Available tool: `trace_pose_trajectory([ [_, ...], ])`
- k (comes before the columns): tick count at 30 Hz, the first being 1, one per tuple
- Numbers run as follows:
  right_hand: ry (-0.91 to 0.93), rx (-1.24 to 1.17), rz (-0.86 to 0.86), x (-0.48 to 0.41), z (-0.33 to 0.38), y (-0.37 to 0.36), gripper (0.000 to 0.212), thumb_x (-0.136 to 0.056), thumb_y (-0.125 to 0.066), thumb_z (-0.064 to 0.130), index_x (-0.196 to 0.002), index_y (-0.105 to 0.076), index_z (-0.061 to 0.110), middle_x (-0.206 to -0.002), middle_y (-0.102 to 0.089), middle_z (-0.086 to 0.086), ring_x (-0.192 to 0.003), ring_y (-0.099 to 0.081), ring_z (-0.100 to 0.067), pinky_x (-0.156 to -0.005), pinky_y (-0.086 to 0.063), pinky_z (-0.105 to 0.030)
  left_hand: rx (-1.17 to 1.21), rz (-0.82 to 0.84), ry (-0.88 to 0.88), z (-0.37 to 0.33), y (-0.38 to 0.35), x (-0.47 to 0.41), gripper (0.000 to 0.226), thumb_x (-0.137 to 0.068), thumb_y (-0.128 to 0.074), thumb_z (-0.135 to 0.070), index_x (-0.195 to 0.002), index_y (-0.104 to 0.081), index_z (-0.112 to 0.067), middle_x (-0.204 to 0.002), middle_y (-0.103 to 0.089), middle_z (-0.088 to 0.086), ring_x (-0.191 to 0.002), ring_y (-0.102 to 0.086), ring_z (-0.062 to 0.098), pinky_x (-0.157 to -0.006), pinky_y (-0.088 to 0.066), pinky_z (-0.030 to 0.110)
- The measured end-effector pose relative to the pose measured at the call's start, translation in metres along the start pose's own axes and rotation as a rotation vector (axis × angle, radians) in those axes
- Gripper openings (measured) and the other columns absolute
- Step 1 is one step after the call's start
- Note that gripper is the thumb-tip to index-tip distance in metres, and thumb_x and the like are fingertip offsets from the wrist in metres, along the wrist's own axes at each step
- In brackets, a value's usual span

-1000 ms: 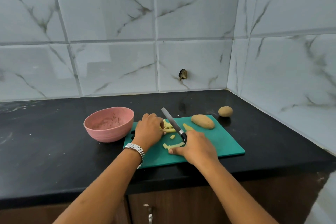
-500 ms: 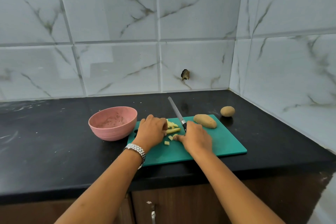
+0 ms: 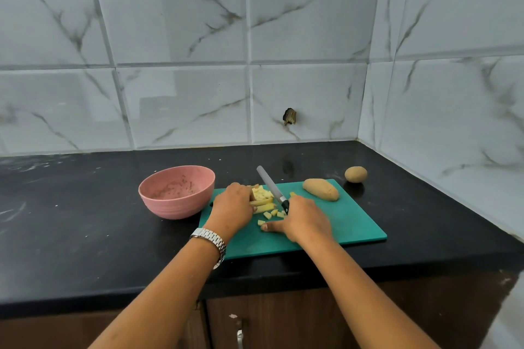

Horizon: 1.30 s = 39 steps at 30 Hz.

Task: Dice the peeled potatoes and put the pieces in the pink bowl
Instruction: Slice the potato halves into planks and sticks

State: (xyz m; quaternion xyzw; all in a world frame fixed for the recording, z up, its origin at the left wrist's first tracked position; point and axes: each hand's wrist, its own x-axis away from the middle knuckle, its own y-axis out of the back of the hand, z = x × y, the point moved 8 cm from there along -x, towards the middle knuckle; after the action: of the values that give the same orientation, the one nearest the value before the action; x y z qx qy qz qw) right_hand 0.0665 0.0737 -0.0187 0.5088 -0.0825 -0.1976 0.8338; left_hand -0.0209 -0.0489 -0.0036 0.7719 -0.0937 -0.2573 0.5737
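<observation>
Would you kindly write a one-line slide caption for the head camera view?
Left hand holds potato strips on the green board while the right hand dices them with a knife.

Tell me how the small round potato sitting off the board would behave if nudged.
The small potato looks nearly round, so it would probably roll on the smooth black counter. It sits apart from the green board, so little would stop it. Whole and plump, it is likely firm.

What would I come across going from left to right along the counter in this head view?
Pink bowl → left hand, holding potato strips → knife → long potato → round potato.
</observation>
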Motion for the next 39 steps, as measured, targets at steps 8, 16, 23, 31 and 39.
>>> trace_pose_trajectory([
  [8,0.0,-0.04,-0.049,-0.019,0.012,-0.004,0.054,-0.078,-0.077,0.054,-0.11,-0.055,0.016,-0.102,-0.061,-0.001,-0.096,-0.062,-0.022,-0.067,-0.041,-0.031,0.124,-0.038,0.073,0.015,0.007,0.007,0.022,-0.092,-0.059,-0.026,-0.112,-0.065,-0.016,-0.116,-0.063,0.002,-0.107,-0.056,0.021,-0.088,-0.046,0.032],
  [16,0.051,-0.02,-0.133,-0.027,0.006,0.006,0.04,-0.085,-0.073,0.047,-0.107,-0.055,0.017,-0.1,-0.061,0.0,-0.088,-0.056,-0.021,-0.069,-0.044,-0.033,0.177,-0.048,0.107,0.022,0.01,0.024,0.019,-0.093,-0.057,-0.026,-0.109,-0.065,-0.02,-0.107,-0.065,0.0,-0.095,-0.059,0.017,-0.083,-0.05,0.032],
  [23,-0.024,-0.009,-0.013,-0.032,-0.013,0.0,0.032,-0.089,-0.069,0.042,-0.105,-0.059,0.016,-0.095,-0.06,-0.001,-0.083,-0.061,-0.02,-0.063,-0.044,-0.032,0.265,-0.091,0.114,0.026,0.004,0.041,0.019,-0.091,-0.061,-0.024,-0.109,-0.069,-0.024,-0.105,-0.067,-0.004,-0.092,-0.057,0.011,-0.082,-0.047,0.025],
  [31,-0.005,0.06,0.199,-0.032,-0.016,-0.006,0.044,-0.077,-0.082,0.043,-0.101,-0.058,0.015,-0.091,-0.06,-0.001,-0.081,-0.061,-0.016,-0.076,-0.05,-0.034,0.291,-0.139,0.1,0.032,0.003,0.052,0.023,-0.092,-0.06,-0.021,-0.113,-0.067,-0.025,-0.11,-0.063,-0.007,-0.099,-0.055,0.007,-0.086,-0.045,0.02],
  [39,0.055,-0.054,0.093,-0.049,0.016,-0.013,0.039,-0.08,-0.081,0.034,-0.105,-0.059,0.014,-0.101,-0.065,-0.004,-0.087,-0.063,-0.021,-0.068,-0.046,-0.031,0.374,-0.087,0.02,0.026,0.005,0.058,0.022,-0.089,-0.065,-0.016,-0.108,-0.072,-0.025,-0.106,-0.067,-0.008,-0.1,-0.058,0.007,-0.096,-0.045,0.026],
])
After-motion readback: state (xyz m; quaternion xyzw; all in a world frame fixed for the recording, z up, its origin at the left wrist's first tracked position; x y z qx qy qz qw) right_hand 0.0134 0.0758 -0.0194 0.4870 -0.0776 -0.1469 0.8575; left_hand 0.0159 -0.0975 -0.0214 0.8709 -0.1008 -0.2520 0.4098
